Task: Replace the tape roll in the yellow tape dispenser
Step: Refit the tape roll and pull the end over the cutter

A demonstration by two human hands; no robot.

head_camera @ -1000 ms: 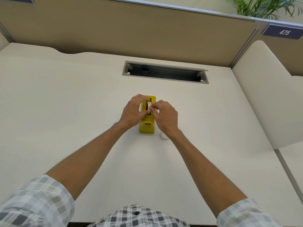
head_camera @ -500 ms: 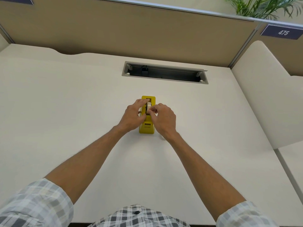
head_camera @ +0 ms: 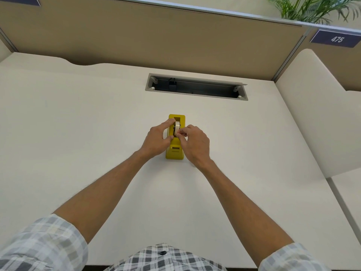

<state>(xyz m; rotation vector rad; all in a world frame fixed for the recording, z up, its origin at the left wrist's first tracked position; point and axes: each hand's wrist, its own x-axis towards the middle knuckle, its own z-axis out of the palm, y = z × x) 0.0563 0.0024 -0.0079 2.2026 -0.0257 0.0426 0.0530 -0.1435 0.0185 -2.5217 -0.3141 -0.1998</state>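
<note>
Two bare hands meet over the yellow tape dispenser (head_camera: 175,151), which stands on the pale desk (head_camera: 78,133) on the person's side of the recessed cable slot (head_camera: 196,87). The tape roll (head_camera: 177,127) sits upright in the dispenser's well, its whitish edge showing above the yellow body.

The left hand (head_camera: 156,140) is at the dispenser's left flank: its forefinger reaches forward to the top left edge beside the roll, and its thumb lies against the yellow side nearer the person. The right hand (head_camera: 195,142) is at the dispenser's right flank, its fingers curled and its thumb and fingertips pinching the near edge of the roll. How firmly either hand presses cannot be told.

The dispenser's front end, with its small rectangular opening, faces the person and stays uncovered between the two wrists. Both forearms run back from the dispenser to checked sleeves (head_camera: 41,245) at the bottom edge. Beyond the cable slot rises a tan partition (head_camera: 156,36), with a plant (head_camera: 312,8) and a sign reading 475 (head_camera: 336,39) to its far right.
</note>
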